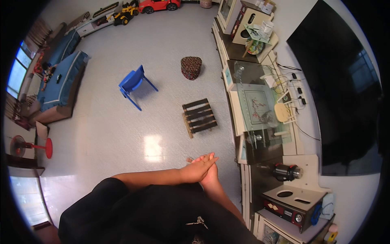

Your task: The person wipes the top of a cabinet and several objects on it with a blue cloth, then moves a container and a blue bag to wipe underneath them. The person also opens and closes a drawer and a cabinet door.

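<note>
My left hand lies across my right hand in front of my black shirt. The two touch palm to palm. The left fingers stretch out, slightly parted, over the right palm. Most of the right fingers are covered, with only some tips peeking out past the left hand. Neither hand shows an object, though the space between the palms is hidden. Beyond them on the floor stands a low stool with dark straps. A blue plastic chair is farther off to the left.
A patterned pouf sits beyond the stool. Along the right runs a TV cabinet with a glass top, bearing a vacuum flask and a speaker. A blue-covered sofa and a red fan are at left.
</note>
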Motion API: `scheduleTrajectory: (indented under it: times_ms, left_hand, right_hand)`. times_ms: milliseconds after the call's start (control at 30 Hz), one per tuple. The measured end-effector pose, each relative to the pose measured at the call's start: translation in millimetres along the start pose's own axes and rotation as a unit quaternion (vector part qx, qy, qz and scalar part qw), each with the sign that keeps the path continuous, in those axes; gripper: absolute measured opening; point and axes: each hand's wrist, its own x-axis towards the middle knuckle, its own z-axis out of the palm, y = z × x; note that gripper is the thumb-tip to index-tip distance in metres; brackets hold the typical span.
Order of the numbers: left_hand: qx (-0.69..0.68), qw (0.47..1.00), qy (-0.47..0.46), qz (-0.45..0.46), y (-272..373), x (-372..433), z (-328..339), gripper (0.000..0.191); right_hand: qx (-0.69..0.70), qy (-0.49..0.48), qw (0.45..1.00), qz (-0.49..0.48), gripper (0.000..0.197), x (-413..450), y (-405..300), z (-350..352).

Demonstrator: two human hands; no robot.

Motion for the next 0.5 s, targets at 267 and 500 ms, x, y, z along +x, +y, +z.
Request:
scheduleTrajectory:
  times_ms: [267, 500]
  left_hand:
    - [0.011, 0.994, -0.05, -0.095, -77.6, 58.5, -187.1, 0.064]
    - [-0.042, 0.97, -0.104, -0.216, -216.3, 46.7, -277.0, 0.038]
  right_hand:
    - [-0.287, -0.042, 0.955, 0.06, 0.029, 133.4, -18.7, 111.2]
    - [-0.395, -0.062, 0.914, 0.069, 0.025, 245.0, -24.4, 168.7]
